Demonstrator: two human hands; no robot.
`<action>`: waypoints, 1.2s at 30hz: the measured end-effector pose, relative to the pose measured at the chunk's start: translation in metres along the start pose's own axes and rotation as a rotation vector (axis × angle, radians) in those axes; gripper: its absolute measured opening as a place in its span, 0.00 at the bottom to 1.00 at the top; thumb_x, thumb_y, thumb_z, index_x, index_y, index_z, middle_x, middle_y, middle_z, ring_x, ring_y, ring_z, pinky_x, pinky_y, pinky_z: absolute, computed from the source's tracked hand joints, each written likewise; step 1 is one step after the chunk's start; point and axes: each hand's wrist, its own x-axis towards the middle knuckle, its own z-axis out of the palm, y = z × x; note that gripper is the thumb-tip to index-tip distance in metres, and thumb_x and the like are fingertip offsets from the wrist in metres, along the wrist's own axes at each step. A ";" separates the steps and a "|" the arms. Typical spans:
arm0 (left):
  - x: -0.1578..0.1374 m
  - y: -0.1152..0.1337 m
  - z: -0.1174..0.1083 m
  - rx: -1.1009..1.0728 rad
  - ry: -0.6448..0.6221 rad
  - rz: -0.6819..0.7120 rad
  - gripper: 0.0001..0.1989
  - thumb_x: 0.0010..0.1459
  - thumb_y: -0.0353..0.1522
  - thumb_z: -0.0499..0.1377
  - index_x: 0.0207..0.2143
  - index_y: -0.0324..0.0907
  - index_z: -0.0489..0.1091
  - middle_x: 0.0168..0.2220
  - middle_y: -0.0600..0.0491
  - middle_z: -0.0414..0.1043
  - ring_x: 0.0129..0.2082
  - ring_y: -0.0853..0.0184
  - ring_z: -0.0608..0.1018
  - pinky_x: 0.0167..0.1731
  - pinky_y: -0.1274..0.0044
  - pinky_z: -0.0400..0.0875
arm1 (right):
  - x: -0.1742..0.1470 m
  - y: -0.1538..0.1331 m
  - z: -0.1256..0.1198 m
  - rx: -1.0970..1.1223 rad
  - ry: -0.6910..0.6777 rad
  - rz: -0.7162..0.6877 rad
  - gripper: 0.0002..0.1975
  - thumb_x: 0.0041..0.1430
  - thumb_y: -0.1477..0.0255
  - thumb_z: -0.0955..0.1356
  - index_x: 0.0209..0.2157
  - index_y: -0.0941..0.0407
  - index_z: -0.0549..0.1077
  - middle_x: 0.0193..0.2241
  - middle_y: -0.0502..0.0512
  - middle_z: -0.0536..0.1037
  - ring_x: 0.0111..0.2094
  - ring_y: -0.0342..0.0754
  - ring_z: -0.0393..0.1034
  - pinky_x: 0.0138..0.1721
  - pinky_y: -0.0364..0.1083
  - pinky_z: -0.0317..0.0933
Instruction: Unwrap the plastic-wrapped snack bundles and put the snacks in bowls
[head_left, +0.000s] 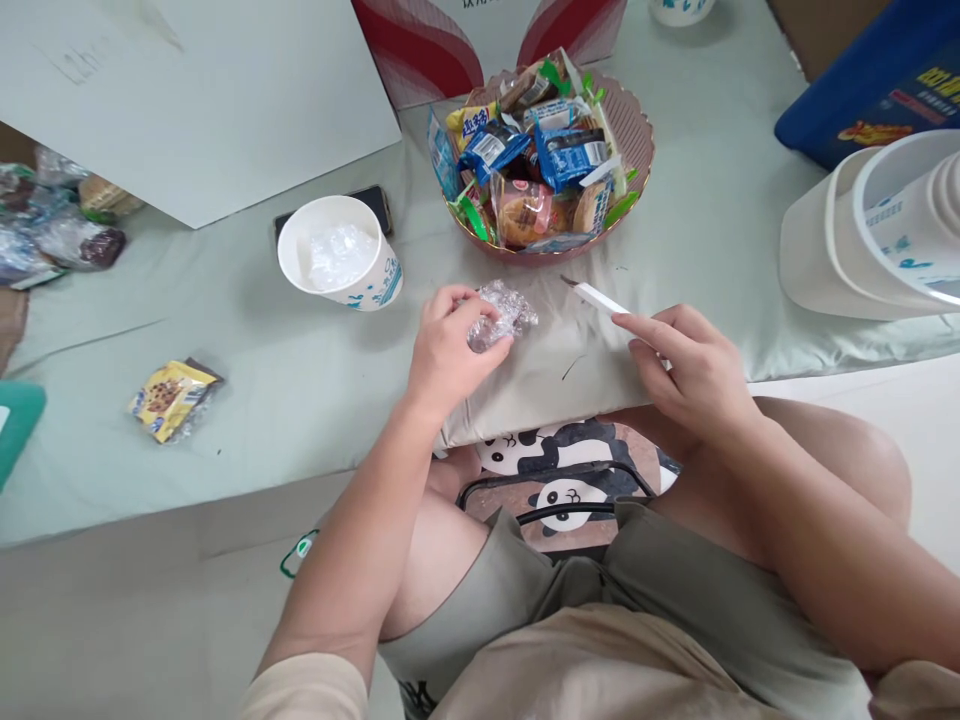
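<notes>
Clear crinkled wrap (514, 312) is in your left hand (457, 345), just on your side of the bowl (636, 112). Left thumb and fingers are curled around it; can't tell whether it is lifted off the cloth (420, 400) or resting on it.

Your right hand (686, 365) is to the right of the bowl's near edge, pinching a slim white tool (600, 298). Index finger lies along its handle, other fingers bent under. Dark tip points toward the bowl's near rim, apart from both rim and wrap.

Bowl is pink, ribbed, heaped with snacks (566, 155) in blue, yellow and clear packs, some green-edged.

Left of the bowl you have a paper cup (375, 285) with clear plastic (339, 255) inside, and a dark phone (379, 208) partly behind the cup. Farther left and nearer you than the bowl: a yellow pack (171, 398) lying on the cloth. Far left of the bowl, a pile of wrapped food (64, 225).

White box (202, 95) stands left of the bowl, red-and-white box (427, 50) behind it. Well right of the bowl: white buckets (806, 240), one nested in the other, with a blue package (862, 95) behind them.
</notes>
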 end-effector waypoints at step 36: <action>-0.014 -0.009 -0.030 -0.089 0.179 0.027 0.17 0.55 0.38 0.64 0.46 0.43 0.76 0.50 0.45 0.78 0.52 0.58 0.78 0.56 0.69 0.70 | 0.024 -0.042 0.043 0.201 -0.198 -0.048 0.23 0.61 0.78 0.63 0.56 0.52 0.75 0.57 0.63 0.71 0.58 0.60 0.65 0.57 0.58 0.60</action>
